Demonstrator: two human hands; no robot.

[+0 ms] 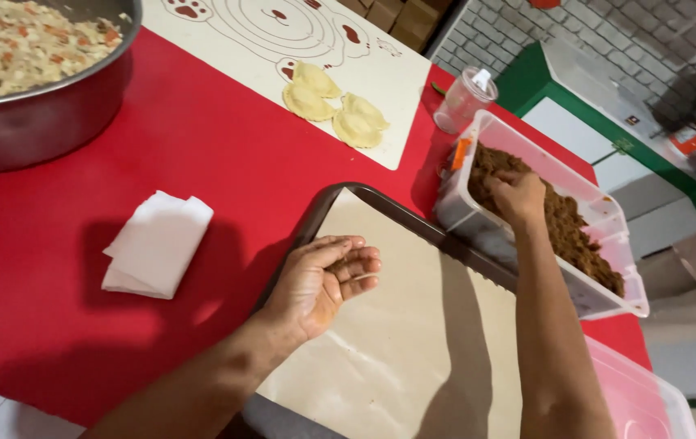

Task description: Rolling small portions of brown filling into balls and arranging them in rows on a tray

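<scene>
My right hand (517,193) reaches into a clear plastic tub (608,213) and presses its fingers into the brown crumbly mixture (569,228) inside. My left hand (325,280) hovers palm up, fingers slightly curled, over the left edge of a dark baking tray (327,205) lined with tan paper (396,325); a smear of brown mix seems to lie on the palm. Three pale folded dough pockets (333,106) lie on a white pastry mat (283,49) at the far side.
A big steel bowl (39,114) of chopped filling stands at the far left on the red table (201,154). A folded white napkin (157,244) lies beside the tray. A small clear lidded cup (463,99) stands behind the tub. A pink-tinted lid (640,398) lies at the lower right.
</scene>
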